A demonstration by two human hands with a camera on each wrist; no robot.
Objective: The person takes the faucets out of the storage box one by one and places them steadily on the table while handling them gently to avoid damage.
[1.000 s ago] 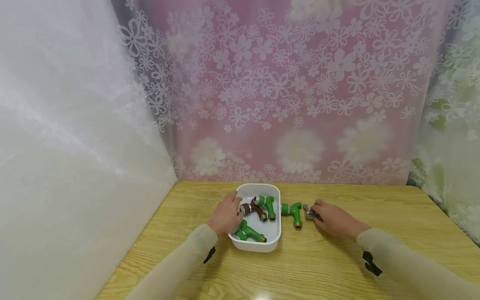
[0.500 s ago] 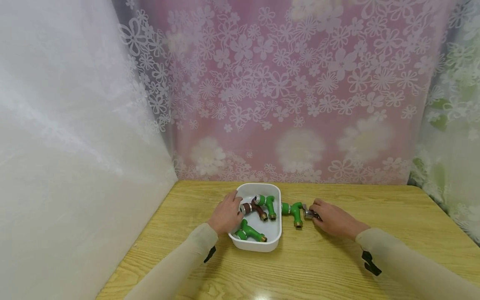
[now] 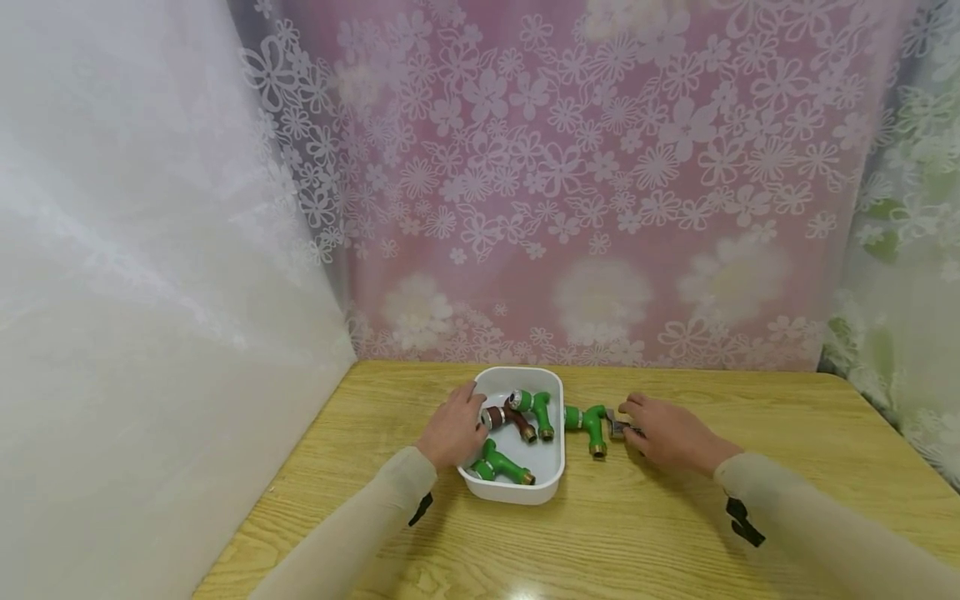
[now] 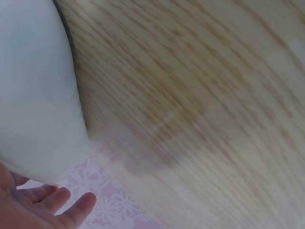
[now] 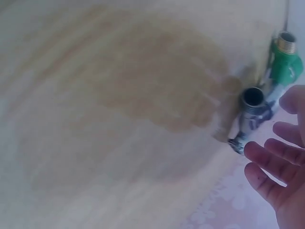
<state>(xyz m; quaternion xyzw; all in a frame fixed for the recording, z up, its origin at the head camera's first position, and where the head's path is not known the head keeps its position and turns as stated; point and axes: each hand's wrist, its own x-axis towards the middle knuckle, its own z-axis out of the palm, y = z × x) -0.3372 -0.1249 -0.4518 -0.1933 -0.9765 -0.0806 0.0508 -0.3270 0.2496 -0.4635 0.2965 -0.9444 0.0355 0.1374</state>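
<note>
My left hand (image 3: 452, 427) rests over the left rim of a white plastic tub (image 3: 536, 493); its fingers look relaxed along the rim in the left wrist view. Inside lie two green taps (image 3: 501, 463) and a dark brown tap (image 3: 517, 421). Another green tap (image 3: 595, 429) lies on the table, against the tub's right side. Right of it is a silver tap (image 3: 617, 427), also seen as a threaded metal spout (image 5: 252, 107) in the right wrist view. My right hand (image 3: 667, 433) is beside this silver tap, fingers loosely spread, gripping nothing.
The wood-grain table (image 3: 600, 542) runs back to a pink flowered curtain (image 3: 585, 208). A white sheet (image 3: 150, 292) hangs along the left side, and a green-patterned curtain (image 3: 900, 250) hangs on the right.
The silver tap has moved slightly left, up to the green tap on the table. My right hand has loosened its fingers from it. The left hand and tub stay in place.
</note>
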